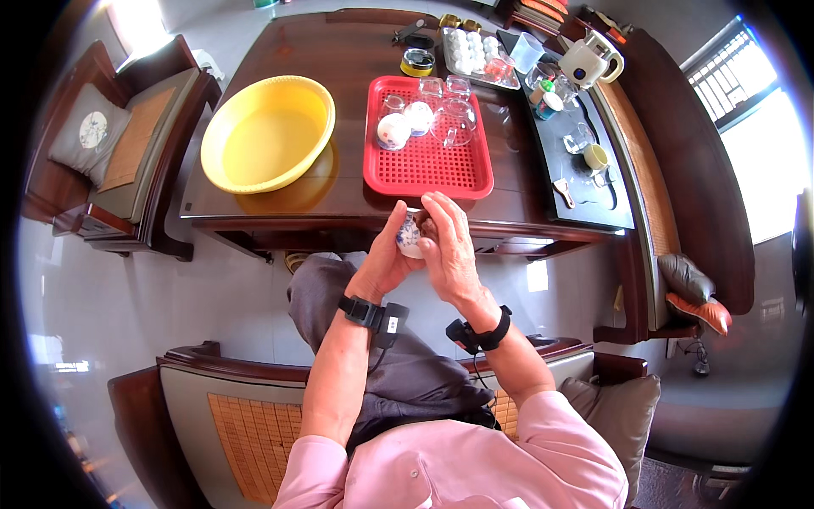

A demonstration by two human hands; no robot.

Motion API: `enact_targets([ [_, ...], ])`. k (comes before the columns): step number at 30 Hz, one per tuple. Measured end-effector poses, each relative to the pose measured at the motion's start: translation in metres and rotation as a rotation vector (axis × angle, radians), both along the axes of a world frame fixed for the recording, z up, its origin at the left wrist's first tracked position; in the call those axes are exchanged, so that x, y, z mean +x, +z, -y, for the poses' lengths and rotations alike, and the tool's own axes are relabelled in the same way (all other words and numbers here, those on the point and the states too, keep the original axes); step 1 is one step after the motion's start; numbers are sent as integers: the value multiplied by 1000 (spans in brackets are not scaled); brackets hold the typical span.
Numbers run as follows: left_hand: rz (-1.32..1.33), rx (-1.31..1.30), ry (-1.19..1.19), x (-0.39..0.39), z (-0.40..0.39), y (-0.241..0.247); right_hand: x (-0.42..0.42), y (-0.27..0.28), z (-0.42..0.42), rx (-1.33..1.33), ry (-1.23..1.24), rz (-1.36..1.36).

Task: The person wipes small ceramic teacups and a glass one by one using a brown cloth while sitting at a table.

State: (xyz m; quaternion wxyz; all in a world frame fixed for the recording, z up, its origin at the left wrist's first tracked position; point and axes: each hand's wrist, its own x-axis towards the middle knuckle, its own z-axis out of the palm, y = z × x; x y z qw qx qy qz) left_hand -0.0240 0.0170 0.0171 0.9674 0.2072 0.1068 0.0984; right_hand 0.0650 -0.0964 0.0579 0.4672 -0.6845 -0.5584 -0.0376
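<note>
A small white porcelain vessel with blue floral decoration [409,237] is held just in front of the table's near edge. My left hand [386,254] supports it from the left and below. From the right, my right hand [453,257] presses a crumpled brown item, apparently a cloth [428,226], against its side; fingers hide much of both. Beyond my hands, a red perforated plastic tray [427,188] carries two rounded white porcelain pieces [393,132] and several clear glass vessels [454,121]. At the left stands a yellow plastic basin [311,149] with water in it.
The dark wooden table [305,44] also bears a metal tray of white cups [470,51] and a yellow-and-black round container [417,62]. On the right, a black tea tray [563,191] holds a white electric kettle [582,62], a yellow cup [595,156] and a small brush [564,193].
</note>
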Motion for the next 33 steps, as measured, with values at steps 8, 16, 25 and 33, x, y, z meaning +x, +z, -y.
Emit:
enact_targets([
  [8,-198,860,203,10,14,-14,23,-9,-5,-107,-163,-652],
  [16,-112,-88,155,2,1,16,4,-7,12,-66,222,-191],
  [25,-72,48,-96,8,0,-17,3,-16,8,-8,-70,-152],
  [33,-270,166,-47,6,8,-8,11,3,5,-171,23,-333],
])
